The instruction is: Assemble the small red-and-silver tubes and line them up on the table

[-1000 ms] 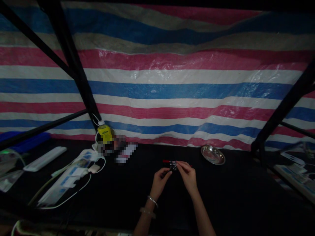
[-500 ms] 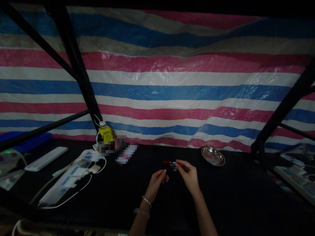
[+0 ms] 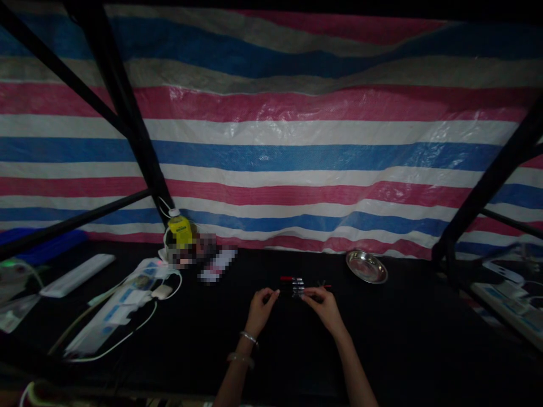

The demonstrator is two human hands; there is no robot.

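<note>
Several small slim pieces with shiny silver ends lie side by side on the black table, between my hands. The farthest is a red-and-silver stick (image 3: 291,279); nearer ones show silver ends (image 3: 298,289) with dark bodies that blend into the table. My right hand (image 3: 324,307) pinches with thumb and index finger at the right end of the nearest silver-ended stick (image 3: 297,295). My left hand (image 3: 261,310), bracelets on its wrist, has thumb and fingertips together at the left side of the row; whatever they hold is too dark to see. Just beyond my right fingers lies a thin red-tipped item (image 3: 327,286).
A round metal dish (image 3: 367,267) stands at the back right. On the left are a power strip (image 3: 114,308) with cables, a white bar (image 3: 78,275), a yellow-labelled bottle (image 3: 182,230) and a blurred-out flat item (image 3: 218,266). Black frame posts (image 3: 462,220) flank a striped sheet.
Both hands have come slightly nearer me, fingertips now at the front of the row. More silver ends and the red-tipped item have come into sight. The view shifted slightly.
</note>
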